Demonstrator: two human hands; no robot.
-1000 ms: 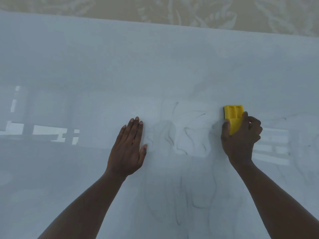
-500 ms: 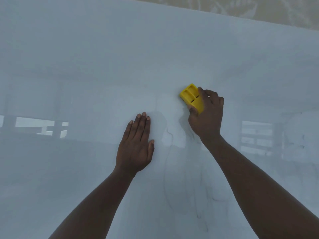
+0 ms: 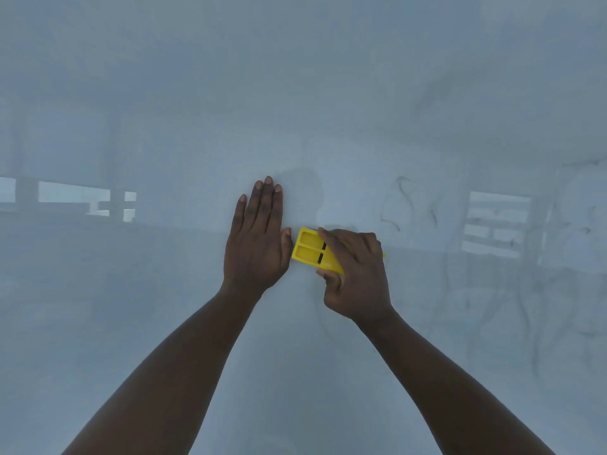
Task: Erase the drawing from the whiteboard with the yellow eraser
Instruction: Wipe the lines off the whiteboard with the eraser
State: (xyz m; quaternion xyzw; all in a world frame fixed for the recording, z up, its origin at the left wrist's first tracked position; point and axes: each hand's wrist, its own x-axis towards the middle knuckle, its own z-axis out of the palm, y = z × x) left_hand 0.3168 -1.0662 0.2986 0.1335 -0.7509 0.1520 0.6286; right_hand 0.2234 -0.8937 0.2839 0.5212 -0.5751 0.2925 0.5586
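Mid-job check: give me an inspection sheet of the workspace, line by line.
Surface: whiteboard fills the view, glossy, with window reflections.
Job's things: yellow eraser on the board; faint marks remain to its right.
Clutter: nothing seen.
Grippers: left hand flat on the board, open; right hand grips the eraser, close beside the left.
Cables: nothing seen.
Surroundings: nothing seen beyond the board.

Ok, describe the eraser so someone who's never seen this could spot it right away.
The pale whiteboard fills the view, two hands resting on it mid-frame. Beside the flat left hand, the right hand grips the yellow eraser: the only bright colour here, a block with two recessed slots.
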